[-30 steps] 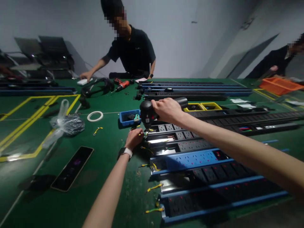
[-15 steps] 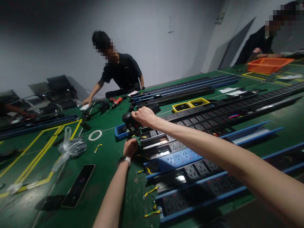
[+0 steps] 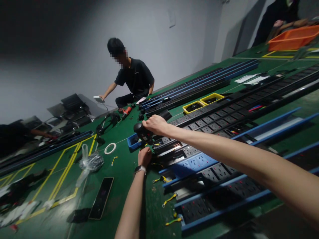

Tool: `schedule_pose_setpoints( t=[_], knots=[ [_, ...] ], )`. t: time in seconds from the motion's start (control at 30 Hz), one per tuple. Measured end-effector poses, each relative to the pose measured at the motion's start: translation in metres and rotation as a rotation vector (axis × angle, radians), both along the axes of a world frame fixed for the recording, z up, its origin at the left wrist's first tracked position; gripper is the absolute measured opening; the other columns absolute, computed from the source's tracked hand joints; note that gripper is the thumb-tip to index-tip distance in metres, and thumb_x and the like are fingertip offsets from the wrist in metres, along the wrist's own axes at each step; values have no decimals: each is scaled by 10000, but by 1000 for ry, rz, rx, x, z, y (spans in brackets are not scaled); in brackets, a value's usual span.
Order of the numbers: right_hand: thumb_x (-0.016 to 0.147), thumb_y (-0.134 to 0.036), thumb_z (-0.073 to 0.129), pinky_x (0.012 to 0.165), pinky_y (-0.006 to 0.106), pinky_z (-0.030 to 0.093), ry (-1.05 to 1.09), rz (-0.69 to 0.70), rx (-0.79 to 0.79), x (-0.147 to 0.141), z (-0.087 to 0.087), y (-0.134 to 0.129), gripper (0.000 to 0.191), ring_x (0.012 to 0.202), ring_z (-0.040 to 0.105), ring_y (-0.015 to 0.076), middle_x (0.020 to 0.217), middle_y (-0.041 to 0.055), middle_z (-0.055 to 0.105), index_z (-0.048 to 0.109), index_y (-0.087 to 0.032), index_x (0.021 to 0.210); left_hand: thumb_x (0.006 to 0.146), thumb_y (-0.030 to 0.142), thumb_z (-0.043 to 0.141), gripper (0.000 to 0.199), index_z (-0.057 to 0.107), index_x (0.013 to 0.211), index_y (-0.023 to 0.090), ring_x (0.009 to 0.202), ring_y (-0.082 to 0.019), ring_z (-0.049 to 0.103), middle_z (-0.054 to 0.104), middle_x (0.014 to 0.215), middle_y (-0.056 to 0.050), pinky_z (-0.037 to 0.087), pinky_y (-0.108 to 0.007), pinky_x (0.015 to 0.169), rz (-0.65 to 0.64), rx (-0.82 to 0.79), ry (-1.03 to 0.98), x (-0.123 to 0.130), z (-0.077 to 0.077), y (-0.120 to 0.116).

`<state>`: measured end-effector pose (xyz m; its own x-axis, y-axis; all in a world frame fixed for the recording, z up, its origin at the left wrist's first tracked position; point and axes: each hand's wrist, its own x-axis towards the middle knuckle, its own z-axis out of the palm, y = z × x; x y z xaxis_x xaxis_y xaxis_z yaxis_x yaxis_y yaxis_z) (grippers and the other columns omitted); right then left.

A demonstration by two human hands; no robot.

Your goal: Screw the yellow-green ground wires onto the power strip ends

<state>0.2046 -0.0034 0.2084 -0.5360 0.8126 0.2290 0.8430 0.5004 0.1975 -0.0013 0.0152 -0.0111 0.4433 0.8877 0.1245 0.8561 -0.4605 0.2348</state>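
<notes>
The right hand (image 3: 156, 124) is wrapped around a black power driver (image 3: 144, 133), whose body projects past the left side of the fist. Just below the driver, the left hand (image 3: 144, 156) has its fingers curled in; I cannot tell whether they pinch anything. Touching or apart, the driver's tip is hidden. A blue bin (image 3: 132, 144) sits just left of the driver, partly covered by it. A blue-faced socket strip (image 3: 195, 163) lies right of the driver and nearer the wearer. Farther left of the driver, a white ring (image 3: 110, 153) and a knotted plastic bag (image 3: 94, 162) lie on the green table (image 3: 154, 209); beyond it, a red drill (image 3: 126, 112).
</notes>
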Motion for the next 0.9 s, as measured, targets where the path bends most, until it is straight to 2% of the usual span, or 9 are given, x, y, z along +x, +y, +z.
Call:
schedule_pose_setpoints(
  t=[0.43,0.73,0.9],
  knots=[
    [850,-126,579,716,321,399,23,-50,15,15,-10,5,334,949,727,273,956,160,734,590,-56,1177,930,151,429,218,492,725,193,707,-129,505,625,776,-23,255,-257,672,26,-16,33,1,-1,1],
    [899,-95,464,705,321,392,5,-17,29,2,-7,7,293,924,719,252,929,162,736,597,-65,1157,923,153,429,214,494,723,192,701,-130,506,622,772,-27,275,-256,677,-23,22,-13,-3,-6,3],
    [866,-106,527,742,331,432,-5,-26,13,2,-6,9,317,945,718,266,946,171,738,604,-54,1169,933,161,433,216,517,735,185,695,-125,501,632,771,-31,283,-246,679,-18,16,-41,-3,-9,4]
  ],
)
